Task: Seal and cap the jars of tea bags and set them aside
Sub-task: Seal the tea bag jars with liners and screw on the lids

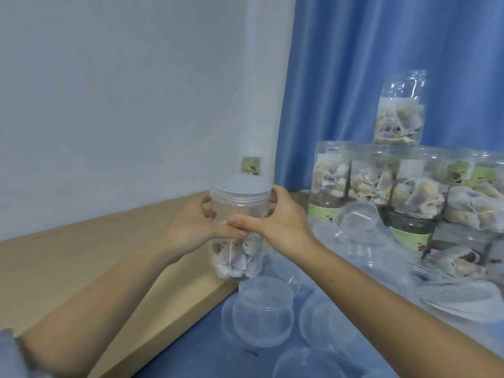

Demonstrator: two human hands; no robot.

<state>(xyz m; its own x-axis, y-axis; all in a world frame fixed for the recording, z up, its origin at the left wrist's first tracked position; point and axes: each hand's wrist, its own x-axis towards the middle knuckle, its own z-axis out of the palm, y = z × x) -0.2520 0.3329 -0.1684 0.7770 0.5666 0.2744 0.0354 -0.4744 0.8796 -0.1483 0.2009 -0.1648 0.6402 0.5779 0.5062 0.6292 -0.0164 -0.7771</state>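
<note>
— So where was the jar of tea bags [237, 233]?
— Held upright above the wooden table [81, 257], foil seal [240, 185] over its mouth, no cap on.
— And the hands?
— Left hand [191, 227] and right hand [278, 222] both curled round its upper half, thumbs touching in front. Clear caps [263, 312] lay below; filled jars [409, 186] stood stacked at right.

Loose caps [261, 315] before stacked jars [409, 186]

left hand [191, 227]: fingers curled, gripping | right hand [281, 222]: fingers curled, gripping | thumbs touching, forearms extended
</note>
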